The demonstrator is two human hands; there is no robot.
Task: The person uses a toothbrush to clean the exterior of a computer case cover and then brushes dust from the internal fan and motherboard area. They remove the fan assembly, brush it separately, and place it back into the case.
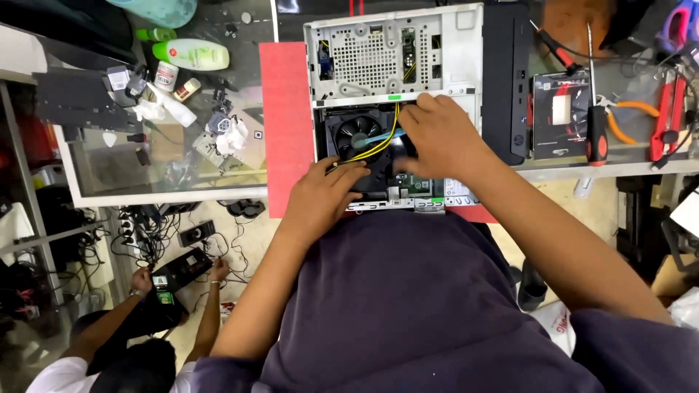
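Note:
An open small desktop computer case [466, 29] lies on a red mat [286, 124] in front of me. Inside it a black cooling fan [357, 135] sits with yellow cables [389, 138] running over it. My left hand [320, 196] rests flat on the case's near edge, fingers touching the fan housing. My right hand [440, 135] reaches into the case to the right of the fan, fingers curled down onto parts beside the green board [419, 185]; what the fingertips touch is hidden.
A glass-topped table [167, 193] at left carries a green bottle [191, 54], small jars and clutter. Right of the case stand a black panel [506, 80], a black box [561, 113], a screwdriver [597, 131] and red pliers [666, 116]. Another person's hands [142, 280] work on the floor below left.

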